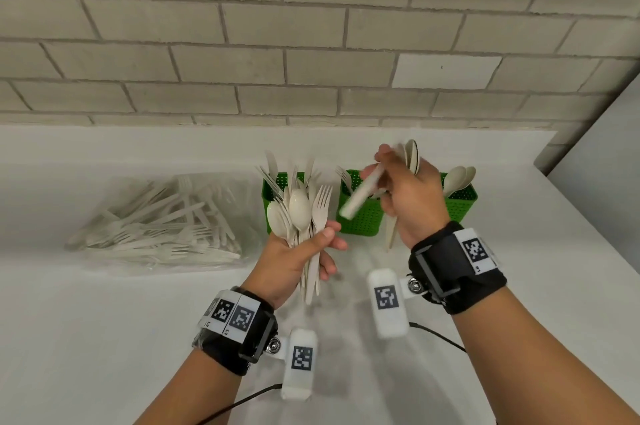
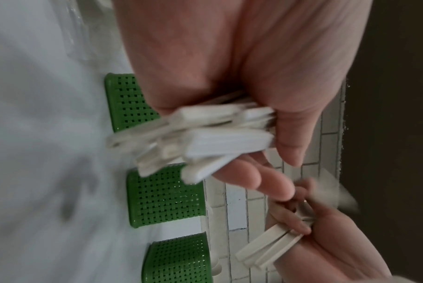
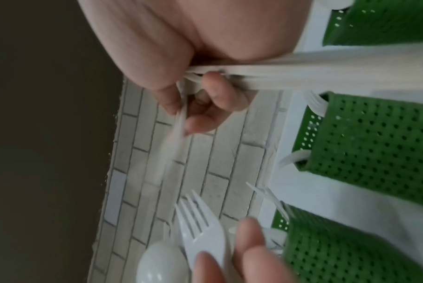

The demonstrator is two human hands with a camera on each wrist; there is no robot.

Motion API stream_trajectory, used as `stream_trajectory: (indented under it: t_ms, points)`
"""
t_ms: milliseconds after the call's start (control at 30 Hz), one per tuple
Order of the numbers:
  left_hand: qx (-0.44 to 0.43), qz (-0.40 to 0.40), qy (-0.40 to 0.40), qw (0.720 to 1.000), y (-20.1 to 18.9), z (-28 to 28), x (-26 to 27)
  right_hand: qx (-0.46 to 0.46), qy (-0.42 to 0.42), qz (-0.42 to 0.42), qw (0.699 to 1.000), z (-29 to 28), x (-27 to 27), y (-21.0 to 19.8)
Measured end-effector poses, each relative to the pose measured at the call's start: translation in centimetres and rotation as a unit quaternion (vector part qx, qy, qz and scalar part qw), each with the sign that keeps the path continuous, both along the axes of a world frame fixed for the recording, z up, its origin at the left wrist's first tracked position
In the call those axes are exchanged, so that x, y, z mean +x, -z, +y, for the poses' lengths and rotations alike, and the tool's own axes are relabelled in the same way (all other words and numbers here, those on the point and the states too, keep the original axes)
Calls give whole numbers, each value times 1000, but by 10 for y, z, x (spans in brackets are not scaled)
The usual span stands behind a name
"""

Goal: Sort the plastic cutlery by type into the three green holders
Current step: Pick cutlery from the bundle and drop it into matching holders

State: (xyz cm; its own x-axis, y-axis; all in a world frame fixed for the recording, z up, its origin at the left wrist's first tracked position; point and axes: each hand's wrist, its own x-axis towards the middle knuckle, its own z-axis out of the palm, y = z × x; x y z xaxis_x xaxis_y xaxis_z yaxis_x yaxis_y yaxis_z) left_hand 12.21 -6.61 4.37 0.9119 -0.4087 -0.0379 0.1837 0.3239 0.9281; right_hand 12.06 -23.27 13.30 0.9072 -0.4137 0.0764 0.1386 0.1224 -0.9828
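Three green holders stand in a row on the white counter (image 1: pixel 104 338), close to the brick wall (image 1: pixel 311 43): left holder (image 1: pixel 268 194), middle holder (image 1: pixel 360 216), right holder (image 1: pixel 462 204). Narrow gaps of bare counter separate them. Left holder carries upright pieces, some plainly knives; a fork head shows at the middle holder's left rim; two spoon bowls (image 1: pixel 457 176) lean out of the right holder. A clear bag (image 1: pixel 156 216) of unsorted cutlery lies flat, just left of the left holder. The counter's right edge runs diagonally past the right holder, with a grey panel beyond; open counter lies between the holders and the person. Left hand (image 1: pixel 301 254) is raised in front of the left holder, fingers and thumb wrapped around a mixed bundle (image 1: pixel 304 216) of spoons and forks, heads up, handles sticking out below the palm; the left wrist view shows the handle ends stacked against the palm. Right hand (image 1: pixel 408 196) is raised over the middle and right holders, back toward the camera, fingers curled around several pieces (image 1: pixel 412 154): spoon bowls show above the knuckles, handles hang below the wrist, and one blurred handle (image 1: pixel 360 194) slants down-left across the middle holder. The hands are near each other but apart.
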Motion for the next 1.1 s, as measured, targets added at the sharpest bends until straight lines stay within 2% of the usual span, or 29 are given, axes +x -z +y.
stream_trajectory:
  t_ms: [67,133,233,367,467,600,767,900,1000,1100]
  points:
    - [7,-1,-6,1000,0,1,1,-95,-26,11,995,-3,-1,1]
    - [2,-13,-2,1000,-3,0,1,-183,-100,31,977,1,-6,3]
    - [-7,-11,1,1000,-6,-3,2,-189,-171,34,966,10,-10,10]
    - [-19,25,-28,999,-6,-2,3,-206,-79,17,975,3,-3,14]
    - [-11,27,-61,998,-6,0,6,-169,1,-22,985,-11,4,5]
    - [7,29,-110,993,-3,3,15,-182,95,-56,977,-31,15,-9]
    - [17,19,-109,994,-3,0,15,-316,126,-40,940,-42,30,-4]
    - [17,16,-100,995,-4,-4,14,-388,88,14,917,-45,44,24]
    - [18,14,-103,994,-2,-3,14,-360,86,45,928,-50,51,38]
    - [21,15,-108,994,0,-1,14,-300,142,7,943,-54,56,34]
